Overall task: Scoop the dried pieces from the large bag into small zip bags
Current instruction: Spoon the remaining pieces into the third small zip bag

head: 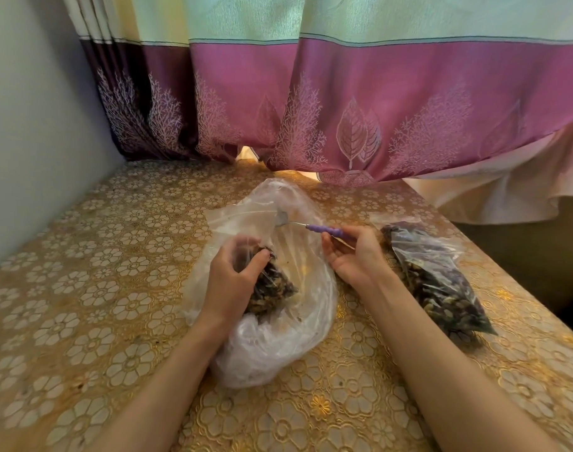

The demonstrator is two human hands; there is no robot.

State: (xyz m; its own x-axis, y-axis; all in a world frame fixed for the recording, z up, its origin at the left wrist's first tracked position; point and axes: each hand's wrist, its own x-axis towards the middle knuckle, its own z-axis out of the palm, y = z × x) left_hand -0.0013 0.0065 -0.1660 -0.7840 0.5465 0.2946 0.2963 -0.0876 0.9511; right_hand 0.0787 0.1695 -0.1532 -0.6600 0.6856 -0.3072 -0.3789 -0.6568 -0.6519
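Biggest thing here is the curtain (343,102), pale green up top with a pink and purple band of leaf and tree prints, hanging down to the back edge of the table (92,288). The table has a gold cover with a flower pattern all over it.

In the middle of the table sits the large bag (278,340), clear crumpled plastic, mouth open toward the curtain. Looks mostly emptied out, just some crumbs stuck inside.

Off to the right, lying flat on the table and apart from the big one, there's a filled zip bag (441,285) packed with dark purple and brownish dried pieces.

Then the left hand (233,278) is over the large bag with fingers curled around a small zip bag (272,285), which is part full of the same dried pieces (268,295). Its top edge sticks up past the fingers.

The right hand (353,252) is pinching a spoon (311,227) by its purple handle, the metal end pointing left and hovering above the small bag's opening. Can't tell if there's anything on the spoon.
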